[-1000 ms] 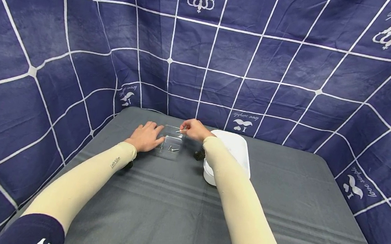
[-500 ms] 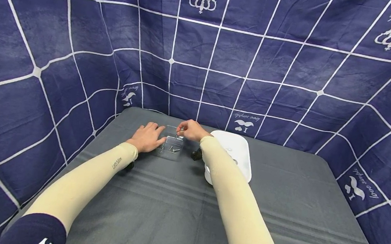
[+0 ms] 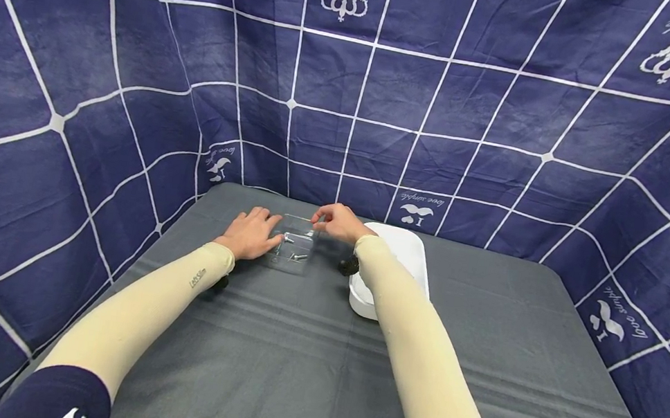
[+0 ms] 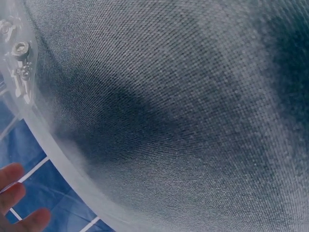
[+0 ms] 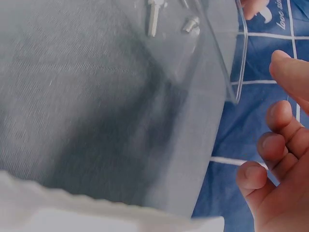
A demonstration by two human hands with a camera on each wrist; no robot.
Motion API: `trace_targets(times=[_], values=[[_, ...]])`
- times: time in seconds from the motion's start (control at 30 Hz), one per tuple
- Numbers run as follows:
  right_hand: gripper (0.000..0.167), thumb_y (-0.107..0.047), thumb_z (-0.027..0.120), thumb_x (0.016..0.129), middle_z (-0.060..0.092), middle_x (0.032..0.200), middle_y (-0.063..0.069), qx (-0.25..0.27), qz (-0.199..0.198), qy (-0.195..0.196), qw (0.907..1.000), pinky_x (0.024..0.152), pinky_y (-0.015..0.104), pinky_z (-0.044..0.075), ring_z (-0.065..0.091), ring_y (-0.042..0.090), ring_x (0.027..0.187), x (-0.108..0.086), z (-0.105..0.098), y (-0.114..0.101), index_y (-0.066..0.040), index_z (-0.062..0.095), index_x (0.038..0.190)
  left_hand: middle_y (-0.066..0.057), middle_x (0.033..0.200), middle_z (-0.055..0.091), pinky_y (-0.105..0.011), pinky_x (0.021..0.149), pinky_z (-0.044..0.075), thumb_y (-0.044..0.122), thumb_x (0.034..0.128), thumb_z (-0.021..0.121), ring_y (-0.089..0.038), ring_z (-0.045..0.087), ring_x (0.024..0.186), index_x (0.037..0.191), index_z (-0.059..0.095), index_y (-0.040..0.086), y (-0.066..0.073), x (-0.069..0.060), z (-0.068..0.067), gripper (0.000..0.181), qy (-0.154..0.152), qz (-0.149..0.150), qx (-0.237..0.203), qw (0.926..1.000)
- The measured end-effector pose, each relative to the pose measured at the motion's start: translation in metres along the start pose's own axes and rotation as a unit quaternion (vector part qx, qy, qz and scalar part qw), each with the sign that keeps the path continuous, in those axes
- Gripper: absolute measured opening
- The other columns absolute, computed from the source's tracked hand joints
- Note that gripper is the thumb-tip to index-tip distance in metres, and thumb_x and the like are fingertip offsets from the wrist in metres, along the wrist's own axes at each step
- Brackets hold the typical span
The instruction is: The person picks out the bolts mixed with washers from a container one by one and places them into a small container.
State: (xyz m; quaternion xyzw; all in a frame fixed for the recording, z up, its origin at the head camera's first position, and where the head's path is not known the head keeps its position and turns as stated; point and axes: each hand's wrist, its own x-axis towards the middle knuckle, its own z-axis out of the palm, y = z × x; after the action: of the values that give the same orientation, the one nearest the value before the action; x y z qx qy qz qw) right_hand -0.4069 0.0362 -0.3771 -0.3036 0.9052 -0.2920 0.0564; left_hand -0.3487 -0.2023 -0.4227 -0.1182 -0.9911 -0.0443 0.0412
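Observation:
A small clear plastic box (image 3: 290, 264) lies on the grey cloth with its see-through lid raised at the far side. Inside it are metal screws, one near the back (image 3: 289, 239) and another screw (image 3: 299, 257) further forward; a cap-head screw (image 4: 21, 52) shows in the left wrist view. My left hand (image 3: 249, 235) rests against the box's left side, fingers spread. My right hand (image 3: 338, 223) hovers by the box's far right corner. In the right wrist view its fingers (image 5: 279, 116) are loosely bent, with nothing between them.
A white tray (image 3: 426, 269) stands right of the box, partly under my right forearm. The grey cloth (image 3: 265, 368) covers the table, and a blue curtain (image 3: 479, 108) with white lines rises behind and at both sides.
My right hand lowered a screw into the box, let go of it and drew back slightly to the right. The left hand stayed in place.

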Motion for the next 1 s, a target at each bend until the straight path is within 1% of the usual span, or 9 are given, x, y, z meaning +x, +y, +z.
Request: trace_targets(times=[0.23, 0.33, 0.53, 0.73, 1.0], values=[[0.018, -0.016, 0.073, 0.092, 0.049, 0.068, -0.004, 0.007, 0.014, 0.017, 0.9997, 0.065, 0.026, 0.038, 0.046, 0.012, 0.066, -0.013, -0.010, 0.017, -0.009, 0.075, 0.108, -0.020, 0.146, 0.047, -0.062, 0.109, 0.034, 0.047, 0.1026, 0.048, -0.038, 0.037, 0.141, 0.152, 0.045, 0.010, 0.006, 0.003, -0.004, 0.062, 0.014, 0.015, -0.003, 0.9998], [0.015, -0.017, 0.073, 0.091, 0.048, 0.068, -0.005, 0.007, 0.020, 0.026, 0.9994, 0.065, 0.025, 0.038, 0.046, 0.011, 0.065, -0.017, -0.013, 0.023, -0.011, 0.075, 0.105, -0.020, 0.147, 0.046, -0.062, 0.109, 0.034, 0.046, 0.1028, 0.048, -0.037, 0.037, 0.142, 0.151, 0.045, 0.009, 0.009, 0.006, -0.004, 0.061, 0.020, 0.024, -0.002, 0.9995], [0.016, -0.017, 0.072, 0.092, 0.048, 0.068, -0.005, 0.015, 0.029, 0.038, 0.9987, 0.065, 0.025, 0.039, 0.046, 0.011, 0.065, -0.026, -0.018, 0.034, -0.011, 0.075, 0.106, -0.019, 0.147, 0.046, -0.061, 0.110, 0.035, 0.047, 0.1026, 0.046, -0.036, 0.037, 0.142, 0.150, 0.047, 0.009, 0.019, 0.014, -0.002, 0.061, 0.026, 0.036, -0.001, 0.9990], [0.020, -0.014, 0.070, 0.093, 0.048, 0.069, -0.004, 0.032, 0.036, 0.040, 0.9981, 0.061, 0.025, 0.040, 0.047, 0.011, 0.063, -0.035, -0.022, 0.047, -0.006, 0.074, 0.111, -0.018, 0.146, 0.048, -0.060, 0.110, 0.035, 0.047, 0.1021, 0.049, -0.035, 0.038, 0.141, 0.150, 0.047, 0.011, 0.031, 0.019, 0.000, 0.060, 0.023, 0.040, -0.010, 0.9989], [0.018, -0.013, 0.068, 0.093, 0.050, 0.069, -0.004, 0.064, 0.042, 0.055, 0.9956, 0.059, 0.023, 0.039, 0.046, 0.009, 0.063, -0.045, -0.026, 0.067, -0.005, 0.073, 0.108, -0.016, 0.148, 0.046, -0.058, 0.112, 0.034, 0.049, 0.1029, 0.046, -0.033, 0.037, 0.142, 0.151, 0.046, 0.012, 0.048, 0.026, -0.003, 0.061, 0.015, 0.044, -0.019, 0.9988]])
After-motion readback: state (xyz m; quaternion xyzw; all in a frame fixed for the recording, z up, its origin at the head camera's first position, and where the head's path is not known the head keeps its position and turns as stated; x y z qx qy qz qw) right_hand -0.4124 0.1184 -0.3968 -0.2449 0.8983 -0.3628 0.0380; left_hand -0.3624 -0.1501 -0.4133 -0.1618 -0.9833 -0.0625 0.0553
